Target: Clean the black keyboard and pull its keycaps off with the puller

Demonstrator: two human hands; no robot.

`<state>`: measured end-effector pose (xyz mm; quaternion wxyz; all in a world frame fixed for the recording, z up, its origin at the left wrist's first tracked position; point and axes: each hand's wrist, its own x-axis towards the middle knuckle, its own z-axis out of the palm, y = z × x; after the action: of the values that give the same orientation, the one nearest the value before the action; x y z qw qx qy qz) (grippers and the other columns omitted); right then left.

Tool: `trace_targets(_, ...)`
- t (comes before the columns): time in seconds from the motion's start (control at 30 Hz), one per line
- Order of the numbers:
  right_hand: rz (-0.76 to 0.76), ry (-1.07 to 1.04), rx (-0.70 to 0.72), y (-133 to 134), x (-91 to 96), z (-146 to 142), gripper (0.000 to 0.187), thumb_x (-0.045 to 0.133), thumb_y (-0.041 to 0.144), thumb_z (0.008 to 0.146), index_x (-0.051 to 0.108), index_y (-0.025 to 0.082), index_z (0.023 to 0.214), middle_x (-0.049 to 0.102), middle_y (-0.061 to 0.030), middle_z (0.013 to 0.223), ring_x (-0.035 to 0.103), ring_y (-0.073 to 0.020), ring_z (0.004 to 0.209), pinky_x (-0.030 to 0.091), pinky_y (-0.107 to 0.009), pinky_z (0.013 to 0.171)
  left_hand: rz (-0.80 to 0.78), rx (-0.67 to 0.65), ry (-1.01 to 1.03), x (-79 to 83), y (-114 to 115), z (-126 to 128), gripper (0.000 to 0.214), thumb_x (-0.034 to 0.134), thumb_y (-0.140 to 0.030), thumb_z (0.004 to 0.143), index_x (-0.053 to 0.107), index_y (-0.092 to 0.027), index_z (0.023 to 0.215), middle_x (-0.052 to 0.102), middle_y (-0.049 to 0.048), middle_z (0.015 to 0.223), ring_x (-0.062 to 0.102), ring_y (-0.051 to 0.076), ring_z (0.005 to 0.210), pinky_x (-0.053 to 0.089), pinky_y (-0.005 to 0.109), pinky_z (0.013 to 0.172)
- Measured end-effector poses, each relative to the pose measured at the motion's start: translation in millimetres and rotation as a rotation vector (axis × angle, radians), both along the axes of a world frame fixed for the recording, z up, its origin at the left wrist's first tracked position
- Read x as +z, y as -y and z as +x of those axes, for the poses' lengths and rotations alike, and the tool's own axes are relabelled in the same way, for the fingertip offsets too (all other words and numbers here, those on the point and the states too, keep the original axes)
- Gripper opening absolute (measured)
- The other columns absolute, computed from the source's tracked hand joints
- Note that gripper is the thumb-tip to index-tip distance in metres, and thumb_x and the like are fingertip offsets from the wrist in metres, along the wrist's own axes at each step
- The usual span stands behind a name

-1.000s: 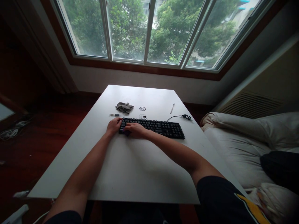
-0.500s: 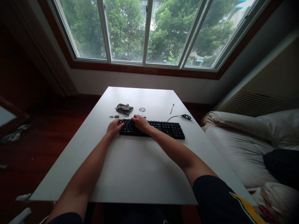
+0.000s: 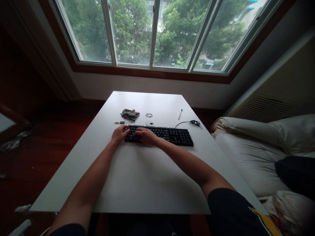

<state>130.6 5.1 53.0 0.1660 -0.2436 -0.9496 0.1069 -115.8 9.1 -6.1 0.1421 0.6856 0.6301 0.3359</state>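
Observation:
A black keyboard (image 3: 169,132) lies across the middle of the white table (image 3: 147,183). My left hand (image 3: 119,133) grips its left end, thumb and fingers at the edge. Over the keyboard's left part rests my right hand (image 3: 147,136), fingers bent and drawn together, pointing left. Something dark shows beneath those fingers; against the black keys I cannot make out what it is. The keyboard's cable (image 3: 195,123) is bundled behind its right end.
Behind the keyboard lie a crumpled grey cloth (image 3: 130,114), a small tool with thin metal prongs (image 3: 119,122), a ring-shaped item (image 3: 149,115), a small clear round item (image 3: 149,123) and a thin pen-like stick (image 3: 180,114). A pale sofa (image 3: 241,150) stands at the right.
My right hand has moved toward me, from the keyboard's back edge to its front rows, uncovering the clear round item behind. My left hand stays at the left end.

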Motion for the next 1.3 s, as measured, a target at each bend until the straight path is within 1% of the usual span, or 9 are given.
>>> trace_targets(0.17, 0.18, 0.113, -0.326, -31.3, 8.1, 16.2, 0.028, 0.05, 0.016, 0.1, 0.068, 0.018, 0.121, 0.062, -0.0134, 0.117, 0.054, -0.0251, 0.112, 0.044, -0.035, 0.095, -0.004, 0.011, 0.01, 0.8, 1.5, 1.0, 0.029, 0.063, -0.041, 0.089, 0.072, -0.024, 0.112, 0.075, 0.0056, 0.115, 0.069, 0.024, 0.105, 0.051, 0.035, 0.098)
trace_targets(0.33, 0.14, 0.216, -0.396, -34.8, -1.4, 23.8, 0.032, 0.049, 0.01, 0.097, 0.067, 0.018, 0.122, 0.062, -0.0139, 0.118, 0.054, -0.0255, 0.111, 0.045, -0.033, 0.091, 0.007, 0.005, 0.001, 0.0, 1.0, 1.5, 0.029, 0.063, -0.041, 0.089, 0.072, -0.024, 0.111, 0.075, 0.0054, 0.115, 0.069, 0.024, 0.103, 0.051, 0.034, 0.096)
trace_targets(0.53, 0.1, 0.216, -0.272, -15.9, -5.3, 23.0, 0.033, 0.055, 0.009, 0.093, 0.067, 0.02, 0.121, 0.063, -0.0104, 0.12, 0.056, -0.0233, 0.111, 0.046, -0.03, 0.089, 0.001, 0.015, -0.004, 1.5, 1.2, 3.2, 0.03, 0.063, -0.041, 0.088, 0.072, -0.024, 0.112, 0.075, 0.0057, 0.114, 0.069, 0.025, 0.104, 0.051, 0.035, 0.097)
trace_targets(0.77, 0.166, 0.168, -0.141, 11.2, -15.1, 21.3, 0.024, 0.057, 0.014, 0.094, 0.067, 0.016, 0.116, 0.064, -0.0102, 0.112, 0.057, -0.0218, 0.105, 0.046, -0.03, 0.088, 0.01, -0.001, 0.007, 2.2, 2.7, 3.1, 0.032, 0.061, -0.043, 0.088, 0.072, -0.024, 0.112, 0.074, 0.0056, 0.116, 0.069, 0.025, 0.106, 0.051, 0.036, 0.098)
trace_targets(0.97, 0.109, 0.064, 0.054, 20.0, -13.9, 24.9, 0.029, 0.062, 0.014, 0.093, 0.068, 0.024, 0.12, 0.065, -0.0054, 0.11, 0.058, -0.0191, 0.105, 0.046, -0.027, 0.089, 0.027, -0.013, 0.011, -2.6, -0.2, 1.4, 0.033, 0.06, -0.045, 0.089, 0.071, -0.025, 0.111, 0.074, 0.0053, 0.115, 0.068, 0.026, 0.106, 0.05, 0.037, 0.097)
trace_targets(1.03, 0.111, 0.003, -0.013, 12.5, -9.1, 27.5, 0.028, 0.062, 0.015, 0.094, 0.068, 0.024, 0.12, 0.064, -0.006, 0.112, 0.057, -0.0192, 0.108, 0.046, -0.027, 0.091, 0.035, -0.016, 0.008, -3.4, -0.6, 0.7, 0.032, 0.061, -0.046, 0.089, 0.071, -0.025, 0.111, 0.074, 0.005, 0.116, 0.068, 0.026, 0.106, 0.05, 0.037, 0.098)
trace_targets(1.13, 0.15, -0.027, -0.248, -5.5, -1.8, 33.5, 0.027, 0.056, 0.012, 0.097, 0.067, 0.022, 0.119, 0.062, -0.0086, 0.115, 0.055, -0.0212, 0.111, 0.046, -0.03, 0.091, 0.032, -0.015, 0.002, -3.2, -0.4, 0.2, 0.032, 0.061, -0.046, 0.089, 0.071, -0.026, 0.111, 0.074, 0.0048, 0.115, 0.068, 0.026, 0.106, 0.05, 0.037, 0.097)
trace_targets(1.23, 0.17, 0.061, -0.449, -20.5, 1.0, 40.2, 0.025, 0.049, 0.012, 0.099, 0.067, 0.02, 0.116, 0.062, -0.0115, 0.115, 0.054, -0.0238, 0.11, 0.046, -0.032, 0.089, 0.019, -0.019, 0.009, -2.3, 0.1, 0.2, 0.031, 0.06, -0.045, 0.089, 0.071, -0.025, 0.111, 0.074, 0.0048, 0.114, 0.069, 0.026, 0.105, 0.051, 0.037, 0.096)
trace_targets(1.3, 0.158, 0.141, -0.508, -24.1, -0.5, 42.9, 0.026, 0.047, 0.012, 0.099, 0.066, 0.018, 0.116, 0.062, -0.0129, 0.115, 0.054, -0.0248, 0.108, 0.047, -0.033, 0.088, 0.014, -0.019, 0.018, -2.0, 0.1, 0.3, 0.031, 0.061, -0.045, 0.089, 0.071, -0.025, 0.111, 0.074, 0.0049, 0.114, 0.069, 0.025, 0.104, 0.051, 0.037, 0.096)
